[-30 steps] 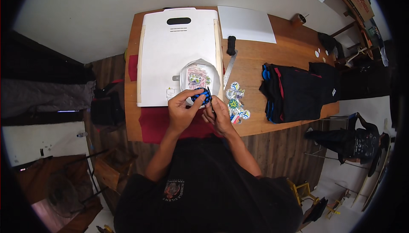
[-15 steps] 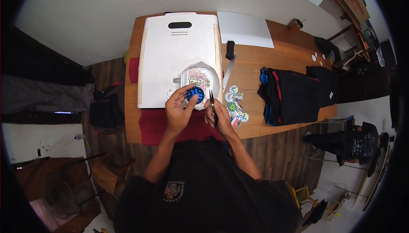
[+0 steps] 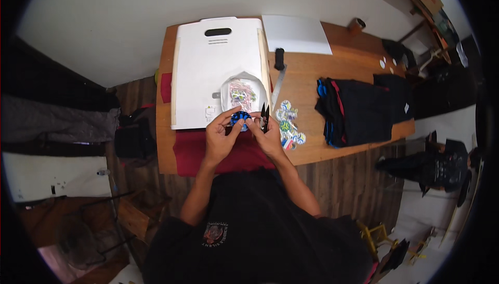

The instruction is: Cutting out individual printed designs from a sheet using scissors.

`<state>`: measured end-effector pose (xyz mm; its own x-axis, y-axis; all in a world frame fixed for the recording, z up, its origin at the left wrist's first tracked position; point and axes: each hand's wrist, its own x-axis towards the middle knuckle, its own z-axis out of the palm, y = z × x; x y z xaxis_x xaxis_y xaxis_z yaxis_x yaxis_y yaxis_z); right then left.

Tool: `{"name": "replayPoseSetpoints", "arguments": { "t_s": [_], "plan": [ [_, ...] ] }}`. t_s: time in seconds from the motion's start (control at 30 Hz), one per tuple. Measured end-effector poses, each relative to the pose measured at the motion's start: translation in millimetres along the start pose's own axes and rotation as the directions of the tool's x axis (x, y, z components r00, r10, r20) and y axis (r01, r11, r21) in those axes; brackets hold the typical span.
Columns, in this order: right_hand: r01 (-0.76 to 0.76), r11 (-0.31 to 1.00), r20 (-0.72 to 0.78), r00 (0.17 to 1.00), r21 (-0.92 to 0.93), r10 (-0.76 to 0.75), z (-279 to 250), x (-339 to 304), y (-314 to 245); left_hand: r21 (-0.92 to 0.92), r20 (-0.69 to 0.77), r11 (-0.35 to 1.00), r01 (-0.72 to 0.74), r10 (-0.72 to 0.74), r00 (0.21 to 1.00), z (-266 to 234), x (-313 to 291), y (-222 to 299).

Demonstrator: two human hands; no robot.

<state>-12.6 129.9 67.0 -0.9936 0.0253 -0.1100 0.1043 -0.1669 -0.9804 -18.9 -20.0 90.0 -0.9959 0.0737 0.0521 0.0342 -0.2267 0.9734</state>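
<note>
Between both hands I hold a round blue-and-black patterned patch [image 3: 239,119], over the near side of a round white container. My left hand [image 3: 218,137] pinches the patch's left edge with thumb and fingers. On the other edge, the thumb and fingers of my right hand [image 3: 266,136] pinch it too. Tucked in that same hand is a pair of dark small scissors [image 3: 265,111], blades pointing away from me. The white container [image 3: 258,85] holds pinkish and green-printed scraps. Right of it on the table lies a loose cluster of colourful round patches [image 3: 286,125].
A large white panel with a handle slot [image 3: 195,71] lies under the container. Dark red cloth [image 3: 192,154] hangs at the near edge. Rightward are a metal ruler [image 3: 279,81], a black roll [image 3: 279,58], a white sheet [image 3: 296,34] and folded black garments [image 3: 361,112]. A person [image 3: 442,167] stands far right.
My right hand has come to the patch and now grips its edge alongside the left. The scissors have swung slightly right, away from the patch. The view has shifted a little.
</note>
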Motion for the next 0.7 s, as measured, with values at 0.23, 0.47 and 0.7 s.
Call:
{"name": "replayPoseSetpoints", "arguments": {
  "t_s": [0.23,0.47,0.7],
  "plan": [
    [-0.076,0.997,-0.02,0.997,-0.03,0.076,-15,-36,28,0.13,-0.002,0.985,0.114,-0.115,0.993,-7,-24,-27],
    [-0.12,0.973,-0.077,0.991,-0.199,0.106,-70,-68,97,0.279,0.084,0.902,0.329,-0.365,0.927,-1,-52,-81],
    [-0.225,0.974,-0.395,0.891,0.04,0.222,-152,-66,181,0.538,0.124,0.836,0.111,-0.209,0.97,-2,-65,-104]
  ]
}}
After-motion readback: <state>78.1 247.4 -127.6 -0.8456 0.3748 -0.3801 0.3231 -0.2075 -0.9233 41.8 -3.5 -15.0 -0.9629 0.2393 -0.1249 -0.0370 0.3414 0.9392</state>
